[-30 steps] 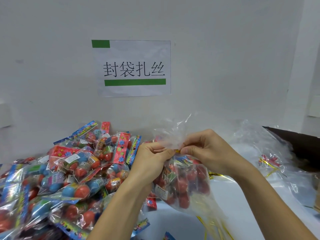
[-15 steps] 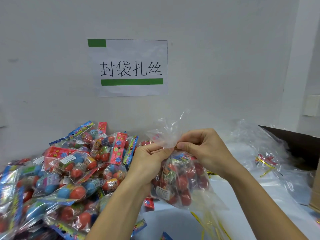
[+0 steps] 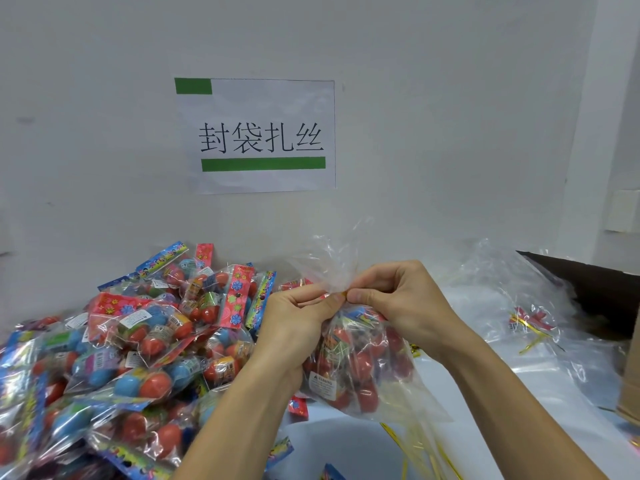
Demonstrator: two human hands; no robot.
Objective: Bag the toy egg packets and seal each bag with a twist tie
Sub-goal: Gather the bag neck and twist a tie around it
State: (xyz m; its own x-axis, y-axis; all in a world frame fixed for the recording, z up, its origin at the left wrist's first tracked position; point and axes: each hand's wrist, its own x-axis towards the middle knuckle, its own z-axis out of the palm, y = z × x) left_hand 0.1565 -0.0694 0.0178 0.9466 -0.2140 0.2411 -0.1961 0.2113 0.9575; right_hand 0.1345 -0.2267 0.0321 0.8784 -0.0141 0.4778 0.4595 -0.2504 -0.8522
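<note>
A clear bag [image 3: 360, 368] of red toy eggs is held above the white table [image 3: 346, 448], its gathered neck pinched by the left hand [image 3: 294, 327] and right hand [image 3: 398, 303] around a gold twist tie [image 3: 343, 294]. Loose packets [image 3: 138, 341] are heaped just left; spare ties [image 3: 415, 452] lie below, a cardboard box [image 3: 588, 282] well apart at right.

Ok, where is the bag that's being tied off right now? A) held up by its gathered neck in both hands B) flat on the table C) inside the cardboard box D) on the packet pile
A: the left hand and right hand pinch the gathered neck of the bag, which hangs above the table.
</note>
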